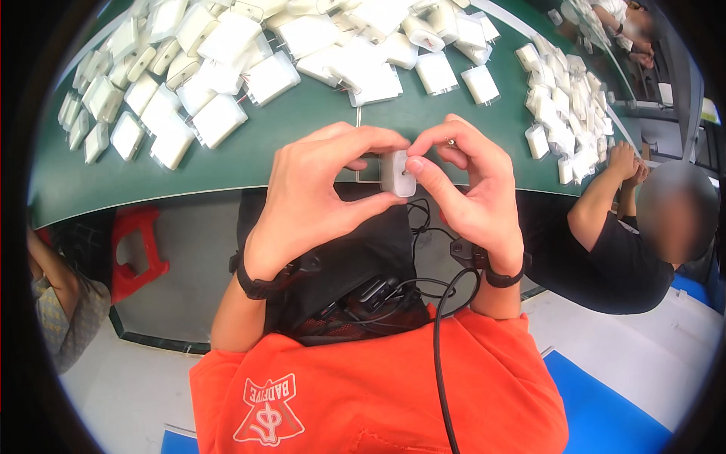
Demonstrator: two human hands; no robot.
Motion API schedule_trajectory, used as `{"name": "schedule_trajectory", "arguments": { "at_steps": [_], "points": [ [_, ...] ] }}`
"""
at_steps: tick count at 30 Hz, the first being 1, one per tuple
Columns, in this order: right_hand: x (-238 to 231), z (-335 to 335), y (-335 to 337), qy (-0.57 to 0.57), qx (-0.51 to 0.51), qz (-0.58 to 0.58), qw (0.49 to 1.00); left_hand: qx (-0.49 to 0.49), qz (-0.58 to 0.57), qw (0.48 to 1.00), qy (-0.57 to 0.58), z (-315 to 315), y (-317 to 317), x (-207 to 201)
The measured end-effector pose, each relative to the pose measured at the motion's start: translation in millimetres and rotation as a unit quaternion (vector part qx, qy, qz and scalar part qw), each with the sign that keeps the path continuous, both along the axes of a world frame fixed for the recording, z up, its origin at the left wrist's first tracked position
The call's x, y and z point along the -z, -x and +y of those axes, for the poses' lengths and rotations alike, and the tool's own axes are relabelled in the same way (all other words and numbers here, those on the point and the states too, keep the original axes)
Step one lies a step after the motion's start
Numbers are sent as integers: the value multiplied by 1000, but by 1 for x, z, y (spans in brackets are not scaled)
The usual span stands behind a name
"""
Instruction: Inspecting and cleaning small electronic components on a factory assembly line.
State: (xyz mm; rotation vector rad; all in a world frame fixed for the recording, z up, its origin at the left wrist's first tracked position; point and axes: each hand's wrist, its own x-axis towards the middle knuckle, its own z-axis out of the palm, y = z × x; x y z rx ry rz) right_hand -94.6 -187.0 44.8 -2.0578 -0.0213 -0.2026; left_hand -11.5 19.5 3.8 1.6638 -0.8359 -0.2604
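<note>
In front of me, at the table's near edge, a small white rectangular block [398,175] with rounded corners is held up. A dark spot shows on the end turned toward me. My left hand [321,185] grips it from the left, thumb below and index finger above. The right hand [470,178] pinches its upper right edge with thumb and index finger. A tiny shiny metal bit [451,142] shows by the right fingers; I cannot tell what it is. Many similar white blocks [219,119], some in clear wrapping, lie heaped across the green table [227,166].
Another heap of white blocks [560,106] lies farther right. A person in a black top [605,261] sits to my right, another person's arm [57,265] is at the left. Black cables [439,356] run over my lap. A red stool [136,250] stands below the table.
</note>
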Motion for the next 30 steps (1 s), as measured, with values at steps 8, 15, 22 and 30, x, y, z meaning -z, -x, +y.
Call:
{"name": "schedule_trajectory", "arguments": {
  "at_steps": [8,15,22,30],
  "points": [
    [3,-4,5,-28,44,38,998,0,-44,999,-4,1,-1,2],
    [-2,-5,7,-54,31,-5,998,-4,-63,998,19,-2,0,4],
    [-6,-7,10,73,22,-123,989,-2,-100,995,0,-1,-1,4],
    [-2,-7,14,20,-22,-176,984,-6,-133,991,-3,-2,0,7]
  ]
}}
